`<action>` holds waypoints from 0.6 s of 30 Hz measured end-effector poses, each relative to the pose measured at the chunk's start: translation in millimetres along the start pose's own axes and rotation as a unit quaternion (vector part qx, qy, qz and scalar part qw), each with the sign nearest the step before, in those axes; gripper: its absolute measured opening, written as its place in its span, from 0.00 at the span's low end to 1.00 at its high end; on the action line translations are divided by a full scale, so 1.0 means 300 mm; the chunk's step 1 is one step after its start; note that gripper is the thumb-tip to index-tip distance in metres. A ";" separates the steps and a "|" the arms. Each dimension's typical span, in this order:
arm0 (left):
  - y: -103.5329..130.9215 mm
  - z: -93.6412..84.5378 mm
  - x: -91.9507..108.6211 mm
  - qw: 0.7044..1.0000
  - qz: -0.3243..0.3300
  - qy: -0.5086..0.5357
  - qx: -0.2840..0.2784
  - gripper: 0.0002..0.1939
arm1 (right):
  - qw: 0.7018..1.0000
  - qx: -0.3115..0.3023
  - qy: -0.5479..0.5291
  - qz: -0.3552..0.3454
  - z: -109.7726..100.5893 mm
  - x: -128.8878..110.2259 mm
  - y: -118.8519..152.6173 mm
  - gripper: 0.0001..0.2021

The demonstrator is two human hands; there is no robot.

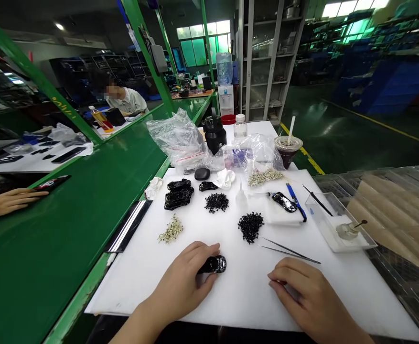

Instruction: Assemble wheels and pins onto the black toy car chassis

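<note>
1. Green frames and shelving fill the dim workshop behind; a white mat spreads over the lower middle of the frame, and at the left edge another worker's hand rests on a green partition.

2. One black piece sits just below the centre of the frame, within the grasp of the left hand. Fingers curl over its far side and the thumb presses the near side; the palm hides its left end.

3. Its long axis runs nearly straight across the frame, left to right, and the rounded, shiny right end pokes out from the grip.

4. To my eye, what matters is how that exposed end faces the right hand, lower right. From those fingertips, the piece lies leftward and slightly higher, apart from them, with mat between. The left hand is plainly the nearer, being already around it.

5. On the right hand, thumb and forefinger curl in until their tips nearly meet. Whether they pinch anything tiny, I cannot tell from here.

6. Just above the right hand lie the tweezers, slanting, joined end to the right, spread tips to the upper left.

7. Those tips end beside a dark pile, right of centre; whether they touch it is too fine to make out. Seen from the black piece, that pile is up and to the right.
</note>
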State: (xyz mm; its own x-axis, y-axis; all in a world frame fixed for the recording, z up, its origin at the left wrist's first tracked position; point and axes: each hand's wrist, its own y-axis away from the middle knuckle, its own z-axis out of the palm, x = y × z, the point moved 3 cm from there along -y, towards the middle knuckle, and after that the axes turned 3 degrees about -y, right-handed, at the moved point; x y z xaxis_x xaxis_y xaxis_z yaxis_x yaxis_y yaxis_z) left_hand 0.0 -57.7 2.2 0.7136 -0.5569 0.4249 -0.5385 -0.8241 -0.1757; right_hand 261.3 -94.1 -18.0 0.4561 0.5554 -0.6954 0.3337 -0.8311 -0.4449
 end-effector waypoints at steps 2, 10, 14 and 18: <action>0.004 -0.001 0.005 1.000 -0.003 0.005 0.004 0.27 | 1.000 0.006 -0.007 -0.006 -0.006 -0.004 0.000 0.08; 0.009 0.036 -0.028 0.999 -0.037 0.008 0.008 0.24 | 0.995 0.071 -0.035 -0.063 -0.039 -0.002 0.029 0.09; 0.020 0.038 -0.022 0.999 -0.031 -0.010 0.015 0.24 | 0.993 0.086 -0.055 -0.062 -0.060 0.008 0.027 0.08; -0.003 -0.010 -0.015 0.999 -0.024 -0.030 0.038 0.22 | 0.989 0.107 -0.071 -0.075 -0.059 0.027 0.034 0.09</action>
State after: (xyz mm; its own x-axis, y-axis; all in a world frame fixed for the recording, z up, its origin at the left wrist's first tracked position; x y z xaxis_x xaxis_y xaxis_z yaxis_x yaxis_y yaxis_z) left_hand -4.1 -54.1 3.1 0.7643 -0.5199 0.3815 -0.4695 -0.8542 -0.2235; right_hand 283.1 -97.5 -18.2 0.2886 0.6753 -0.6787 0.2003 -0.7358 -0.6469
